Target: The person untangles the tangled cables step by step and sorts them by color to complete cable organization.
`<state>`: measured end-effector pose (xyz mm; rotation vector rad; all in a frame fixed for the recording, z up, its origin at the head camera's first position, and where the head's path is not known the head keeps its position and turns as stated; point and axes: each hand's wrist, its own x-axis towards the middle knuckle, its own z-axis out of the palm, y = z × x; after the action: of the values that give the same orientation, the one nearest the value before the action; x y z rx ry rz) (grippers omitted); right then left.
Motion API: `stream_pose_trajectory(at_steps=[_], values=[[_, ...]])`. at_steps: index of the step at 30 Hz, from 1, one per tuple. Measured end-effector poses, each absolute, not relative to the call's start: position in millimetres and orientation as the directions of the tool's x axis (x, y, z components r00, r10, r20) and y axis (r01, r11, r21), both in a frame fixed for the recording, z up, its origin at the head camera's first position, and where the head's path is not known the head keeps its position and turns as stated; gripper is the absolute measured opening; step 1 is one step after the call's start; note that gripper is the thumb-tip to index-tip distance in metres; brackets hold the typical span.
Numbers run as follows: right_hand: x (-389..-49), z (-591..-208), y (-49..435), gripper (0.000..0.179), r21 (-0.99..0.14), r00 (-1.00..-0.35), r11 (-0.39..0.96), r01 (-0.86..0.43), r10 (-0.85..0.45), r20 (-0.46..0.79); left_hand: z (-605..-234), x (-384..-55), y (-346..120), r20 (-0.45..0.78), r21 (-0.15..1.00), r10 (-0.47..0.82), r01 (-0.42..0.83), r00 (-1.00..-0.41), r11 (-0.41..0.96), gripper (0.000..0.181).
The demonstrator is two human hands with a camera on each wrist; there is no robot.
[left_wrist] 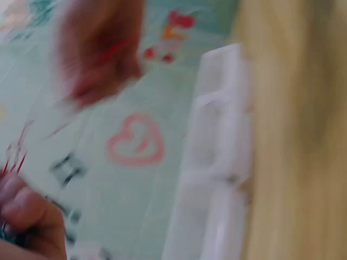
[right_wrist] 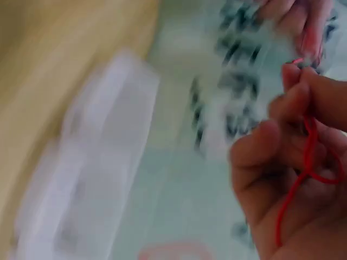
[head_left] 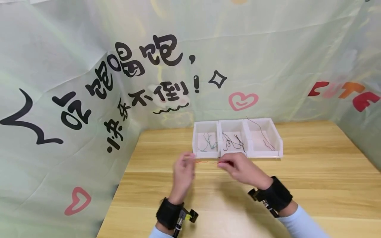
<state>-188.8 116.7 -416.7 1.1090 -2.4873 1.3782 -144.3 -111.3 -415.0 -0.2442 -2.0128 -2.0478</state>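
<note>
In front of the white bins, my left hand [head_left: 183,177] pinches thin red threads [left_wrist: 20,157], whose loose ends stick up past the fingertips in the left wrist view. Something dark green shows among those fingers, partly hidden. My right hand [head_left: 245,168] grips a red thread [right_wrist: 310,154] between thumb and fingers; a loop of it hangs across the palm in the right wrist view. Fine red strands [head_left: 202,162] stretch in the gap between both hands. Both hands are held over the wooden table, and the left one looks blurred.
Three joined white bins stand at the table's back. Green threads [head_left: 209,142] lie in the left bin, black threads [head_left: 229,142] in the middle, and a dark reddish thread [head_left: 262,132] trails over the right bin's back edge. A printed cloth [head_left: 268,66] hangs behind the wooden table [head_left: 321,158].
</note>
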Motion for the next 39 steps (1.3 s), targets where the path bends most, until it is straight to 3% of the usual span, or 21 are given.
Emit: stream_pose_trajectory(at_steps=[4, 7, 13, 23, 39], values=[[-201.6, -413.4, 153.4, 0.007, -0.687, -0.827, 0.461, -0.562, -0.339, 0.449, -422.2, -149.9, -141.5, 0.344, 0.932, -0.216, 0.361, -0.914, -0.043, 0.025], [-209.6, -409.6, 172.7, 0.010, -0.693, -0.864, 0.521, -0.498, -0.228, 0.449, -420.4, -150.0, -145.0, 0.340, 0.933, -0.174, 0.355, -0.924, -0.063, 0.029], [-218.9, -409.9, 192.2, 0.022, -0.761, -0.917, 0.518, -0.391, -0.144, 0.373, -422.2, -148.8, -136.6, 0.252, 0.946, -0.107, 0.268, -0.962, -0.180, 0.029], [-245.9, -411.3, 220.4, 0.037, -0.840, -0.951, 0.477, -0.260, 0.021, 0.307, -416.4, -146.2, -133.4, 0.271, 0.934, -0.014, 0.267, -0.962, -0.237, 0.025], [-272.1, -418.3, 232.1, 0.047, -0.886, -0.968, 0.441, -0.143, 0.123, 0.218, -428.3, -145.2, -116.4, 0.334, 0.937, 0.074, 0.323, -0.940, -0.130, 0.023]])
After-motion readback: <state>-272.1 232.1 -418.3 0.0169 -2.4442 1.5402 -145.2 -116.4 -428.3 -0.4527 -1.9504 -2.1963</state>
